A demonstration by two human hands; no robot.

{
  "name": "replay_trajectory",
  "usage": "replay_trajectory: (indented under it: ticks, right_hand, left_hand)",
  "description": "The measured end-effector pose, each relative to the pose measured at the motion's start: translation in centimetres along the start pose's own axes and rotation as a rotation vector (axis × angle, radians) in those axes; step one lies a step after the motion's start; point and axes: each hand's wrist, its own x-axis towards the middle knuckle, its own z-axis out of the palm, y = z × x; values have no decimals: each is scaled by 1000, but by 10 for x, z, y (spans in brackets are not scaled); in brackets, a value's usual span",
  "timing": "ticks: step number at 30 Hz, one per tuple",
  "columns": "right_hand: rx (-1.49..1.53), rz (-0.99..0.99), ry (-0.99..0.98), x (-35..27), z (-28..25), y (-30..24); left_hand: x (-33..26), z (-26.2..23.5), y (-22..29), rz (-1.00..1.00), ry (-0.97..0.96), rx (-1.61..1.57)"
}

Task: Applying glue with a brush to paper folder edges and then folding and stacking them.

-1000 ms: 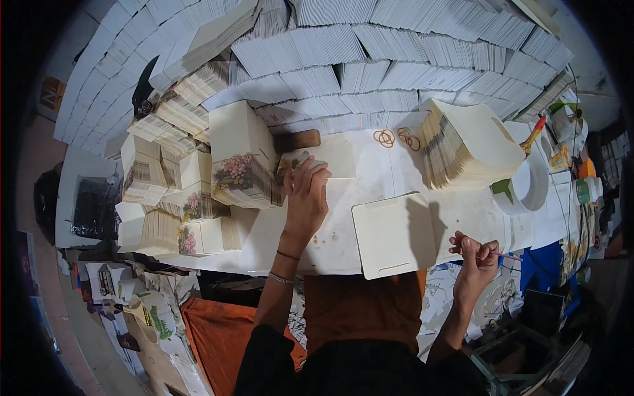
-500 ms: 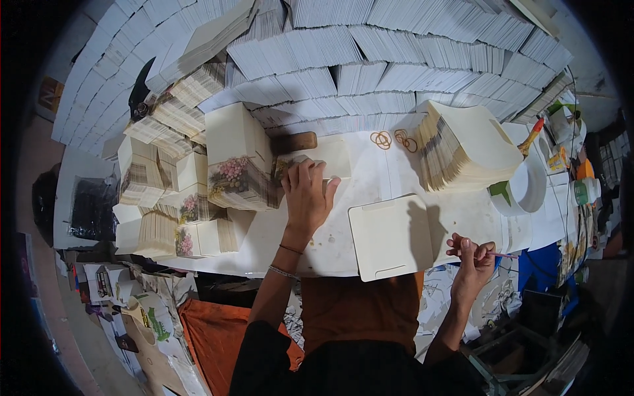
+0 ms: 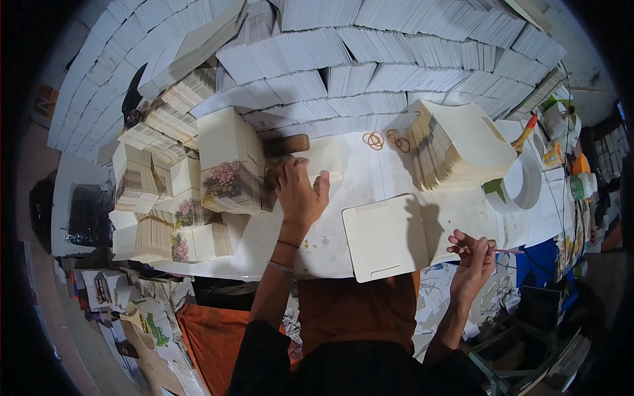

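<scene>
My left hand is over the table with fingers bent and thumb held apart, at the near edge of a cream card piece. Whether its fingertips touch the card I cannot tell. A tall cream stack with a pink flower print stands just left of it, and a brown wooden block lies behind it. My right hand is raised near the front edge, closed on a thin pink stick. Between the hands a cream card sheet with rounded corners lies flat, its near edge overhanging the table.
Another cream card stack stands at right, beside a white tape-like ring and a brush. Rubber bands lie at the back. White paper stacks wall the far side. More flower-printed stacks crowd the left.
My left hand has shifted slightly left, mostly with the whole picture. The right hand still has the pink stick, its fingers a little more raised. The card sheet lies as before.
</scene>
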Motion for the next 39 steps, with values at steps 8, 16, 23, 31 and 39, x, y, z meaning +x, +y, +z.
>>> replay_trajectory:
  ticks: [8,16,23,31,39]
  right_hand:
    - [8,39,-207,7,-23,-36]
    - [-219,-317,168,84,-104,-80]
    - [-471,-463,131,164,-144,-63]
    - [-1062,-426,129,189,-146,-65]
    - [-1208,-322,120,200,-156,-52]
  left_hand:
    - [6,3,-15,120,14,-52]
    - [-4,-34,52,165,196,-75]
    - [-33,-19,121,173,-51,-159]
    - [-54,18,137,156,-85,-77]
    - [-60,23,134,165,-81,-88]
